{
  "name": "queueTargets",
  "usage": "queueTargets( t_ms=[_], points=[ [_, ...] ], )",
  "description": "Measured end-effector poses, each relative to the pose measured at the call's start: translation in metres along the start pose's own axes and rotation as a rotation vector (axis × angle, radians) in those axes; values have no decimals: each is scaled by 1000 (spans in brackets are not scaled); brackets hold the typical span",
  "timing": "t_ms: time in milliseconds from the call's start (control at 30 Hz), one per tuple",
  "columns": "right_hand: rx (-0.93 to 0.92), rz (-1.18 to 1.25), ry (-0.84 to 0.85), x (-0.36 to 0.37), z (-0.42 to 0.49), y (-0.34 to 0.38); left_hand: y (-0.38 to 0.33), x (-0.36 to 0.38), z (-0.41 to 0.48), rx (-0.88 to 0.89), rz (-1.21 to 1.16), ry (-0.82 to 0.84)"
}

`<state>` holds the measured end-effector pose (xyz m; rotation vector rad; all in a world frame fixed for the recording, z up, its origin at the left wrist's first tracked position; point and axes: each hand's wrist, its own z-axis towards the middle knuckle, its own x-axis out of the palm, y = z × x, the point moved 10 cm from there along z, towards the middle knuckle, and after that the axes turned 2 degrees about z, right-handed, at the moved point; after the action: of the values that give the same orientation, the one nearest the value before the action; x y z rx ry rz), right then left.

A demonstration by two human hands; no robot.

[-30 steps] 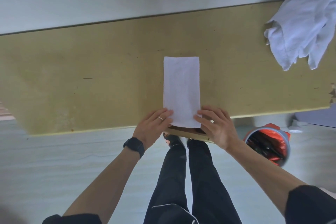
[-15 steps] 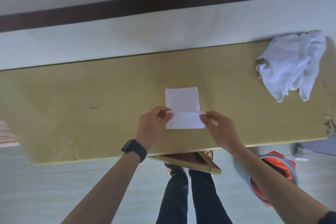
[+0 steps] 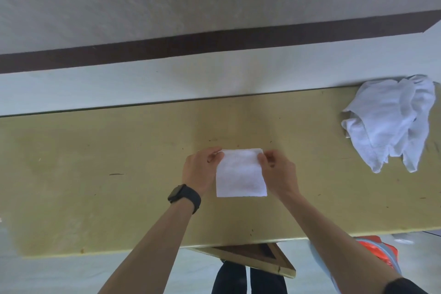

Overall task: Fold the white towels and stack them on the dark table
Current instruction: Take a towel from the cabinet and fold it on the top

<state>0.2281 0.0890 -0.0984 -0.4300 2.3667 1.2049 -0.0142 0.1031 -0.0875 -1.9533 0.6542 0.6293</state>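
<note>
A small folded white towel [image 3: 240,174] lies flat in the middle of the yellowish wooden table [image 3: 119,174]. My left hand [image 3: 201,169] pinches its far left corner and my right hand [image 3: 279,172] pinches its far right corner. A black watch sits on my left wrist. A crumpled heap of white towels [image 3: 391,119] rests at the table's far right end, away from both hands.
A triangular wooden brace [image 3: 250,258] juts out under the table's near edge above my dark-trousered legs. A round bin with red contents [image 3: 379,258] stands on the floor at the right. Beyond the table are pale floor and a dark skirting strip [image 3: 214,40].
The long strip of towel has been folded in half away from me: both hands carried its near end up to the far edge. The view has tilted up.
</note>
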Motion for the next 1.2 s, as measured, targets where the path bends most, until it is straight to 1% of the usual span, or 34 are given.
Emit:
queueTargets(
  t_ms=[400, 567, 600, 667, 700, 733, 767, 800, 867, 900, 967, 1033, 1133, 1200],
  points=[
    [27, -162, -66, 0, 9, 0, 6, 9, 12, -23, 90, -17],
    [70, -258, -85, -1, 12, 2, -6, 10, 13, 28, 255, 0],
    [69, -257, -93, -2, 12, 2, -12, 9, 11, 77, 331, -22],
    [20, -236, -126, -4, 8, 4, -35, 7, 0, 309, 538, -149],
    [-50, -227, -163, -5, 3, 7, -44, 11, -10, 441, 586, -188],
    [-146, -225, -208, -6, -5, 11, -49, 19, -20, 549, 602, -188],
    [-250, -238, -246, -4, -16, 16, -49, 29, -26, 612, 610, -154],
    [-348, -279, -267, 0, -29, 20, -44, 38, -30, 632, 616, -105],
    [-491, -432, -251, 20, -50, 19, -27, 54, -29, 587, 649, -3],
    [-530, -510, -217, 32, -56, 14, -19, 59, -27, 558, 664, 28],
    [-522, -604, -127, 51, -60, -6, -8, 65, -23, 497, 665, 83],
    [-476, -648, -77, 57, -55, -23, -3, 67, -20, 457, 656, 132],
    [-466, -719, -37, 60, -53, -31, -4, 65, -21, 449, 677, 146],
    [-454, -719, -13, 62, -53, -30, -3, 66, -20, 444, 676, 165]
  ],
)
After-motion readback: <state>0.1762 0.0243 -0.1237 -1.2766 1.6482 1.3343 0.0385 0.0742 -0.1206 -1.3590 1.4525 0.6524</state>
